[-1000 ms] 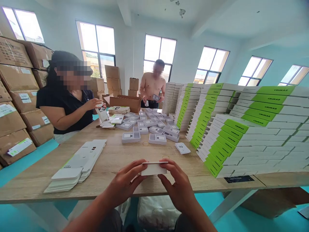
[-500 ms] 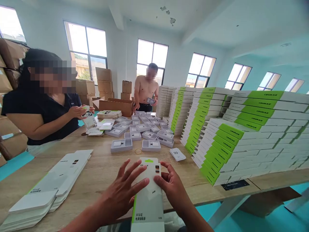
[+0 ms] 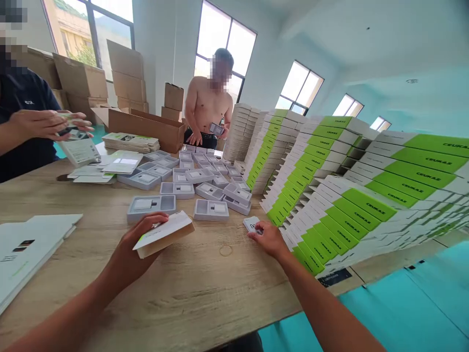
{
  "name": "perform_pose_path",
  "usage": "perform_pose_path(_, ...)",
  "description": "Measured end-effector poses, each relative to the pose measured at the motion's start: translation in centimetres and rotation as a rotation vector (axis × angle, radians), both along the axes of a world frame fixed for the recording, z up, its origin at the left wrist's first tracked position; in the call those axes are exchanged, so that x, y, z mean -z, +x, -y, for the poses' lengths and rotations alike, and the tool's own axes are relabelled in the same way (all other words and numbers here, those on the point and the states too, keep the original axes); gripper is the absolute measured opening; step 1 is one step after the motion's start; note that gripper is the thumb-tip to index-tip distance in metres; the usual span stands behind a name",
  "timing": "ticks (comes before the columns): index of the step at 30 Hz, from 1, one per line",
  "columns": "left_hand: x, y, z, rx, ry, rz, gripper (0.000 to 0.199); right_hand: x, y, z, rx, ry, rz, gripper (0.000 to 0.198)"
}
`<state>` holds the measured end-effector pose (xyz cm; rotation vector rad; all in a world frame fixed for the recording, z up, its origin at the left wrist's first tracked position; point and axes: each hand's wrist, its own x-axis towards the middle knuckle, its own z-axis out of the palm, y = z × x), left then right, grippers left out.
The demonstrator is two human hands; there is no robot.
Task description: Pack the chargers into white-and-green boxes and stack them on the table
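Observation:
My left hand (image 3: 134,252) grips a small white carton (image 3: 166,232) with a green edge, tilted above the table; its end towards me shows brown inside. Over on the right, my right hand (image 3: 270,239) has thumb and fingertips closed at the edge of a small pile of white printed cards (image 3: 249,223). Whether one card or several are pinched I cannot tell. Between the hands a thin rubber band (image 3: 226,250) lies on the wooden table (image 3: 205,293). Grey trays (image 3: 211,209) holding white chargers spread just beyond the carton.
High stacks of green-and-white boxes (image 3: 351,215) line the right side. Flat cartons (image 3: 25,249) lie at the left edge. A co-worker's hands (image 3: 47,124) hold a carton at the left; another person (image 3: 208,105) stands behind an open cardboard box (image 3: 146,128).
The carton has gone from flat between both hands to tilted in my left hand, further left and forward. My right hand has let go of it and reached to the cards. The view has shifted.

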<state>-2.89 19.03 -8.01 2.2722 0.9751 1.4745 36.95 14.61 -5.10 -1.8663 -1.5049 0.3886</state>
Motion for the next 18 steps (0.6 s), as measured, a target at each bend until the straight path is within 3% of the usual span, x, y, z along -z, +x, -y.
perform_pose_path(4,-0.6,0.1,0.5,0.003,-0.007,0.019,0.034,-0.2,0.2,-0.3,0.016,-0.065,-0.04,0.022)
perform_pose_path(9,-1.0,0.4,0.5,-0.063,-0.051,0.045,0.031,-3.7,-2.1,2.1,-0.054,0.034,-0.186,0.038)
perform_pose_path(13,-1.1,0.6,0.5,-0.109,-0.096,0.061,0.029,-5.7,-7.6,5.3,-0.302,-0.063,-0.704,0.038)
perform_pose_path(15,-1.1,0.6,0.5,-0.109,-0.106,0.065,0.029,-5.6,-10.4,6.3,-0.371,-0.195,-1.002,0.038)
perform_pose_path(18,-0.9,0.6,0.5,-0.08,-0.099,0.062,0.032,-4.8,-13.6,6.6,-0.381,-0.333,-1.214,0.04)
